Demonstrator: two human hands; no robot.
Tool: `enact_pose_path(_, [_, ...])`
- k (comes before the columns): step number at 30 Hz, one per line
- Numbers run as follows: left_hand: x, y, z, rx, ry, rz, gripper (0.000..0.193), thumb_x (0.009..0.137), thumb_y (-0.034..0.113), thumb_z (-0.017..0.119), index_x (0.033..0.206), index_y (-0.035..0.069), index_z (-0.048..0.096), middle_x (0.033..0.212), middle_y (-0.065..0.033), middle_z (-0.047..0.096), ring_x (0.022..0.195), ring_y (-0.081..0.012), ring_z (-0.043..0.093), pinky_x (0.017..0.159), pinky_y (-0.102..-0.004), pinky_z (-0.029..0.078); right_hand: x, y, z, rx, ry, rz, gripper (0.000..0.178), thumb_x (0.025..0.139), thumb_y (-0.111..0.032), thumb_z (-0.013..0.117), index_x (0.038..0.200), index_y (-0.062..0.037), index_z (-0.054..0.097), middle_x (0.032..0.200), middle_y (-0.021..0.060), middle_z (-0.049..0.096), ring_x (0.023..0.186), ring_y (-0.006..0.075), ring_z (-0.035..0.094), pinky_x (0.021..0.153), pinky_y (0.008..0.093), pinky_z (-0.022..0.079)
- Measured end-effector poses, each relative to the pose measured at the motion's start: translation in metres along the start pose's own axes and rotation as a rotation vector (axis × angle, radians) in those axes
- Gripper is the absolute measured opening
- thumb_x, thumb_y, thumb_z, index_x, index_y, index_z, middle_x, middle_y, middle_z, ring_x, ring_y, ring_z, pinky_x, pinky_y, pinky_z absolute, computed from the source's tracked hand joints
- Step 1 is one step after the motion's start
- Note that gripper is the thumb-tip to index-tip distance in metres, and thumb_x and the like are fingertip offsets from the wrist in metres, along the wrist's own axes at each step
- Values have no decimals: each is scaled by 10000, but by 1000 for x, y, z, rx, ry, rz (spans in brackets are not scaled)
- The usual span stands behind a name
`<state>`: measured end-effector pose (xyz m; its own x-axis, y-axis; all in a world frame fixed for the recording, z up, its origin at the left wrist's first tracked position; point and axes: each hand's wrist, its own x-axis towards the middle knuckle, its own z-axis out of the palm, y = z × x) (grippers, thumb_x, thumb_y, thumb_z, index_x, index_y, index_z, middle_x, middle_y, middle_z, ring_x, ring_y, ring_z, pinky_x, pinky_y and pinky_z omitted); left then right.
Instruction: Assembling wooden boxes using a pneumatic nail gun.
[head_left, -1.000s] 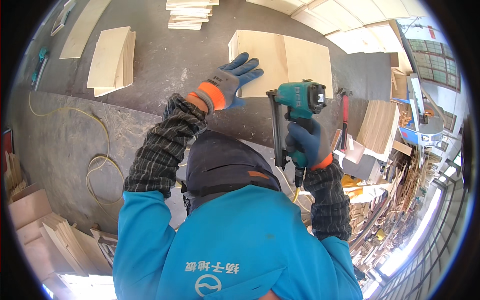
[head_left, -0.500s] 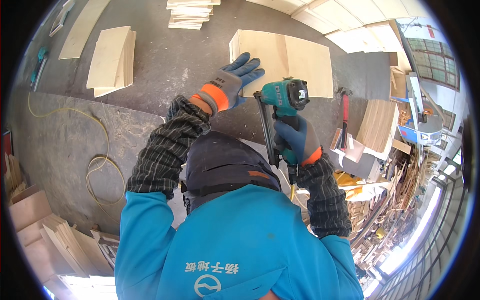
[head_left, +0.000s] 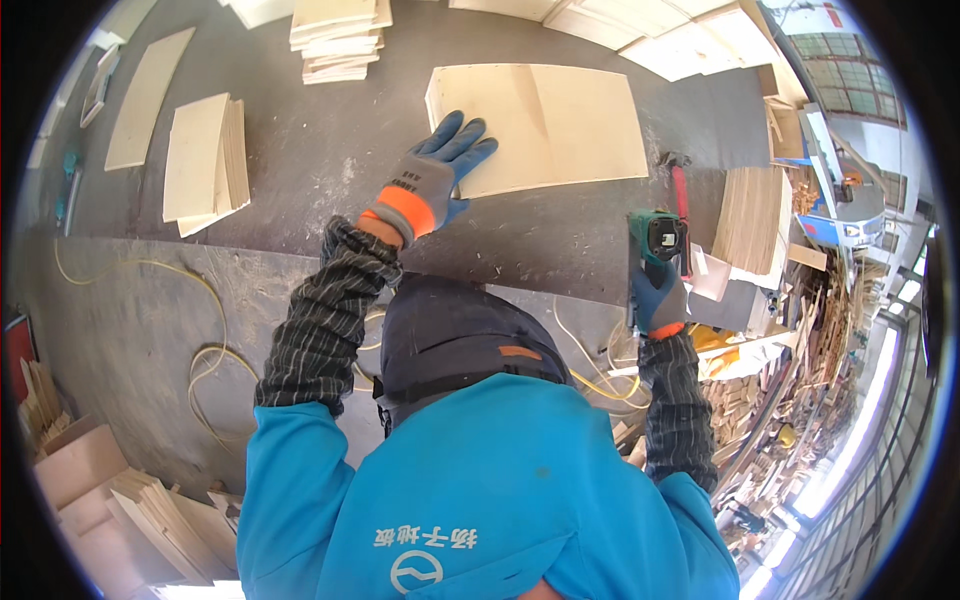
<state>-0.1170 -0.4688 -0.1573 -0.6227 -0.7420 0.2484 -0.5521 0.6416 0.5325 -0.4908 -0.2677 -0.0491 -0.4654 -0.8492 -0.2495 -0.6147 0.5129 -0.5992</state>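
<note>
A pale plywood box lies on the dark worktable, its broad flat face up. My left hand, in a grey and blue glove with an orange cuff, rests on the box's near left corner, fingers stretched out over the top. My right hand, gloved alike, is closed round the handle of a teal and black nail gun. The nail gun is near the table's front edge, to the right of the box and apart from it. Part of its body is hidden by my hand.
A red-handled hammer lies just beyond the nail gun. Panel stacks stand at right and left, with a pile of boards at the back. A yellow air hose loops below the table edge. Wood scraps heap at right.
My right hand has carried the nail gun away from the box's near edge, to the right and slightly nearer me. My left hand stays on the box corner.
</note>
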Motion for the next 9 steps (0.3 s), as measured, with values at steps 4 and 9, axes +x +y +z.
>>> enact_pose_path(4, [-6, 15, -18, 68, -47, -33, 1020, 725, 175, 939, 1636, 149, 480, 1738, -156, 392, 1610, -423, 340, 1288, -513, 391, 53, 117, 0, -241, 163, -65, 343, 961, -228, 743, 1235, -26, 699, 905, 66, 764, 799, 229, 730, 757, 370, 577])
enact_pose_path(9, [-21, 48, -9, -260, 47, -392, 991, 833, 251, 924, 1680, 155, 419, 1757, -197, 340, 1645, -412, 275, 1319, -520, 323, 218, 301, 11, -117, 37, -550, 429, 909, -211, 811, 1321, -138, 718, 1100, 131, 798, 1034, 299, 770, 876, 417, 595])
